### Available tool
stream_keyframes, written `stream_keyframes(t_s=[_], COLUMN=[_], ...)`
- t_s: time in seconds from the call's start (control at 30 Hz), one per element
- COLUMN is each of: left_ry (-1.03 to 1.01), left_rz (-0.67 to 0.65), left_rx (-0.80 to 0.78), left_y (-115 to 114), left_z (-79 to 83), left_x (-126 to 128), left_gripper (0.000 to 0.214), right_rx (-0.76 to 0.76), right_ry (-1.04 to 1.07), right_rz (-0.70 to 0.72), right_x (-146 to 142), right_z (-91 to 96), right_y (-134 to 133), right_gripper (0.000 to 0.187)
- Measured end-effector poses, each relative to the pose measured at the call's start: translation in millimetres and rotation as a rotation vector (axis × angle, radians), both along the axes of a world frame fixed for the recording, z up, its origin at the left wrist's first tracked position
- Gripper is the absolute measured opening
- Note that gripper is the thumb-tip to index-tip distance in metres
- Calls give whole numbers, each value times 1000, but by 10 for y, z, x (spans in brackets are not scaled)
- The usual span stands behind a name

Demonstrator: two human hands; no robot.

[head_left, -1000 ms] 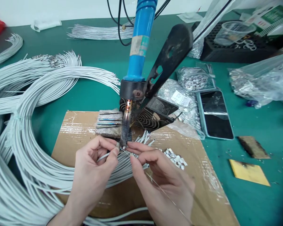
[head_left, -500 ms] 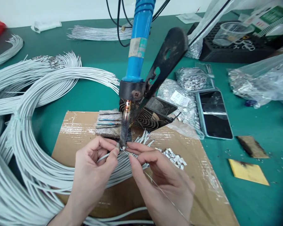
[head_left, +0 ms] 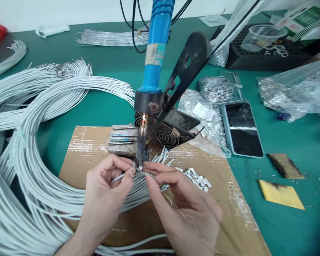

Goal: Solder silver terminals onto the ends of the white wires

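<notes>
My left hand (head_left: 105, 199) pinches the end of a white wire (head_left: 117, 177) and holds it up to the tip of a blue-handled soldering iron (head_left: 154, 60) fixed in a black stand (head_left: 186, 71). My right hand (head_left: 184, 202) pinches a thin strand of solder wire (head_left: 186, 222) and points its end at the same tip (head_left: 140, 161). Both hands meet just under the iron, over a taped cardboard sheet (head_left: 229, 206). A small heap of metal terminals (head_left: 197, 177) lies to the right of my fingers.
Large coils of white wires (head_left: 29, 149) fill the left side. A phone (head_left: 242, 129), bags of metal parts (head_left: 290, 92), a black fan guard (head_left: 168, 137), a stone block with spare tips (head_left: 122, 140) and yellow and brown pads (head_left: 281, 195) lie on the green mat.
Hardly anything has shifted; both hands stay pinched at the iron's tip with only a slight drift of the view.
</notes>
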State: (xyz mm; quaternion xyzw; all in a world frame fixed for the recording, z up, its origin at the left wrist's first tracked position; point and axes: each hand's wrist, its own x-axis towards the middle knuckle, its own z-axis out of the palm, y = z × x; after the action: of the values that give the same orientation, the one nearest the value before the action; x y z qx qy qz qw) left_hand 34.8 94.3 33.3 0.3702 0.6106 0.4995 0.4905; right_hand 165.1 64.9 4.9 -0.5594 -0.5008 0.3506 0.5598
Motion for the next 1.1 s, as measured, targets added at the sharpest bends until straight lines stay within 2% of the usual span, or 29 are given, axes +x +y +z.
stream_keyframes(t_s=[1.1], left_ry=[-15], left_rz=[-31], left_rx=[10], left_y=[-12], left_z=[-51], left_x=[-42], left_gripper=[16], right_rx=[8], right_ry=[-17], right_rz=[-5], right_x=[-3], right_z=[-2], right_y=[17], right_gripper=[19])
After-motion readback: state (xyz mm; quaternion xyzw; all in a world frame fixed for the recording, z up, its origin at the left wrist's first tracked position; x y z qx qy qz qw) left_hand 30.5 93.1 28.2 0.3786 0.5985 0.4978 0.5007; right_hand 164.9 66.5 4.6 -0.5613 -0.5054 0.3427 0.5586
